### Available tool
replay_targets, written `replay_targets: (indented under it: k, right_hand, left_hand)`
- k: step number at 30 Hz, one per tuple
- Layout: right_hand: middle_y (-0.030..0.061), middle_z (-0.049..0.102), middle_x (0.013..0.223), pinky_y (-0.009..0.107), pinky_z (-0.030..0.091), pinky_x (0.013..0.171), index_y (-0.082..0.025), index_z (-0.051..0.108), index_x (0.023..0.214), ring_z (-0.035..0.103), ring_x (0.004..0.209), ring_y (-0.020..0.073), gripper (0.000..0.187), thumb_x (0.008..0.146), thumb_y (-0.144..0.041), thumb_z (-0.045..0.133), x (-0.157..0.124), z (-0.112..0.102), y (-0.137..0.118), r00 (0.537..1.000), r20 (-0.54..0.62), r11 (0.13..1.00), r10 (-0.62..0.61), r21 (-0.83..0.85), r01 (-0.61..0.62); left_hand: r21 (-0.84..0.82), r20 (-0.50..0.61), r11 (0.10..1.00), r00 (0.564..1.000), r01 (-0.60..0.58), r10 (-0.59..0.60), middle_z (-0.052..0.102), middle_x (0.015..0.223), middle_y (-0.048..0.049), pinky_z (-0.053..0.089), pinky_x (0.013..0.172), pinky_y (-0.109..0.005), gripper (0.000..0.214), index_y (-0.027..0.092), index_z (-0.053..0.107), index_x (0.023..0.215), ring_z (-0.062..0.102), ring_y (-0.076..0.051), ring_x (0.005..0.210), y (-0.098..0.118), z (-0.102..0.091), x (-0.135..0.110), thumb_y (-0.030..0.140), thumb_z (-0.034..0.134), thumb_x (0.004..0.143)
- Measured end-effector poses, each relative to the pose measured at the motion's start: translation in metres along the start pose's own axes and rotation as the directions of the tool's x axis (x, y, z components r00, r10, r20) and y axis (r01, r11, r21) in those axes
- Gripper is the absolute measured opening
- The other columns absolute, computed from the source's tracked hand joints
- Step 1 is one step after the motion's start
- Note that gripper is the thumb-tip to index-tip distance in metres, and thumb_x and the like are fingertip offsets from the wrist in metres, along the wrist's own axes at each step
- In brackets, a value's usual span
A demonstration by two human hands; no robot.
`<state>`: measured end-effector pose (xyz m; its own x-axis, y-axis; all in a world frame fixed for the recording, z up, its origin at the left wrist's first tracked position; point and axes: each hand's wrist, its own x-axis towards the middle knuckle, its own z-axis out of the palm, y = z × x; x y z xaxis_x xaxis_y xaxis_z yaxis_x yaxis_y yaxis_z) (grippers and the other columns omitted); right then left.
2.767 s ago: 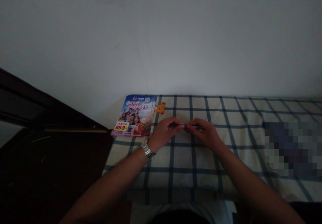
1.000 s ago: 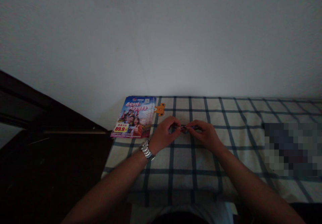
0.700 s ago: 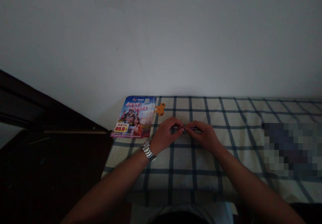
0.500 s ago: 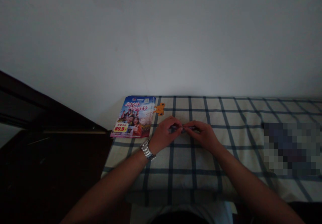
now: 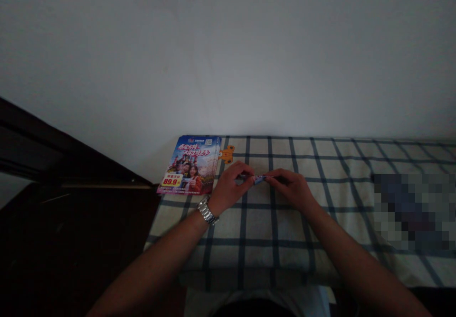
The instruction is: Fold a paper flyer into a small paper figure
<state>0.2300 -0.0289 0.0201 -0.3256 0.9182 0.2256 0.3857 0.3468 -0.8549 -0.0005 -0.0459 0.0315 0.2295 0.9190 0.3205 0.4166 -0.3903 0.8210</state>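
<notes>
A small piece of folded paper (image 5: 260,179), printed in blue and pink, is pinched between my two hands above the checked cloth. My left hand (image 5: 233,184), with a metal watch (image 5: 207,210) at its wrist, grips the paper's left end between thumb and fingers. At the right end, my right hand (image 5: 288,185) holds it in a similar pinch. Much of the paper is hidden by my fingers. To the left of my left hand lies a stack of printed flyers (image 5: 190,165), with an orange bear figure (image 5: 227,154) beside its right edge.
A white cloth with dark checks (image 5: 256,231) covers the surface under my hands. Behind it rises a pale wall (image 5: 270,60). A blurred-out dark item (image 5: 413,210) lies at the right. Dark floor (image 5: 81,246) shows at the left.
My hands have drawn slightly apart, and more of the folded paper shows between my fingertips. The flyers and the bear figure have stayed in place.
</notes>
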Motion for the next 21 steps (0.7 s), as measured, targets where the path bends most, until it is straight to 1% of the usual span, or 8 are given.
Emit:
replay_targets:
  k: [5, 10, 15, 21]
  right_hand:
    - [0.0031, 0.08, 0.093, 0.033, 0.058, 0.071, -0.025, 0.078, 0.1, 0.073, 0.08, 0.0212, 0.022, 0.095, -0.044, 0.066, 0.0004, -0.0023, -0.0015, 0.998, 0.047, 0.999, -0.03, 0.012, 0.029]
    - [0.0038, 0.079, 0.099, 0.033, 0.058, 0.078, -0.026, 0.076, 0.102, 0.073, 0.089, 0.0222, 0.021, 0.097, -0.042, 0.064, 0.0, -0.0038, -0.003, 0.997, 0.055, 0.998, -0.051, 0.03, 0.05]
    - [0.0033, 0.078, 0.09, 0.031, 0.054, 0.071, -0.024, 0.075, 0.098, 0.07, 0.08, 0.0199, 0.021, 0.097, -0.041, 0.064, 0.0003, -0.0035, -0.0039, 0.999, 0.039, 0.999, -0.03, -0.016, 0.031]
    - [0.0036, 0.075, 0.084, 0.03, 0.054, 0.066, -0.022, 0.073, 0.097, 0.068, 0.074, 0.0187, 0.024, 0.096, -0.044, 0.065, 0.0005, -0.0011, -0.0018, 1.0, 0.014, 1.0, -0.003, 0.023, 0.003]
  left_hand:
    - [0.006, 0.003, 1.0, 1.0, 0.004, -0.004, 0.065, 0.093, -0.0018, 0.051, 0.08, -0.029, 0.007, 0.021, 0.064, 0.093, 0.063, -0.016, 0.086, -0.0007, 0.0001, 0.0004, 0.028, 0.064, 0.095]
    - [0.011, 0.007, 1.0, 1.0, 0.006, -0.006, 0.065, 0.092, -0.0022, 0.051, 0.08, -0.029, 0.008, 0.021, 0.064, 0.093, 0.062, -0.016, 0.087, 0.0007, 0.0001, 0.0003, 0.029, 0.064, 0.095]
    - [0.012, 0.022, 1.0, 1.0, 0.002, -0.002, 0.064, 0.091, -0.0015, 0.049, 0.077, -0.027, 0.009, 0.02, 0.064, 0.093, 0.061, -0.015, 0.084, 0.0015, 0.0014, -0.0002, 0.029, 0.065, 0.095]
    - [0.023, 0.05, 1.0, 0.999, -0.001, 0.0, 0.064, 0.089, 0.0001, 0.048, 0.074, -0.026, 0.009, 0.02, 0.065, 0.092, 0.061, -0.014, 0.081, -0.0008, 0.0036, -0.0005, 0.029, 0.067, 0.094]
